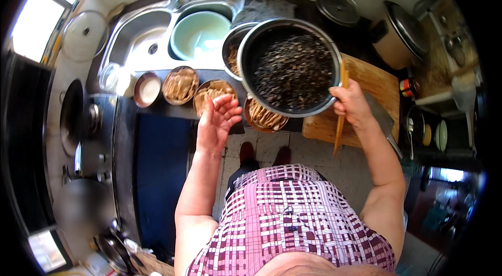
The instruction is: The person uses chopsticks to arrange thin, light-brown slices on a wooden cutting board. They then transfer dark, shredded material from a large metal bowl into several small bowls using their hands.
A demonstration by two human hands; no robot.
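My right hand [351,101] grips the rim of a large steel basin [288,113], lifted above the counter, together with a pair of wooden chopsticks [340,132]. Dark, loose small pieces [293,69] cover much of the basin's inside; I cannot tell their kind. My left hand [219,119] is held palm up with fingers apart, just left of the basin and above a bowl [195,102] of pale brown strips. Another such bowl [180,103] sits to its left. A third bowl [265,129] of strips is partly covered by the basin, as is a smaller metal bowl [226,48].
A wooden cutting board [379,80] with a cleaver [377,113] on it lies at the right. Behind are the steel sink [130,41] and a pale green basin [183,30]. A small bowl of white contents [148,89] and a wok [73,119] are leftward; a rice cooker [392,41] stands back right.
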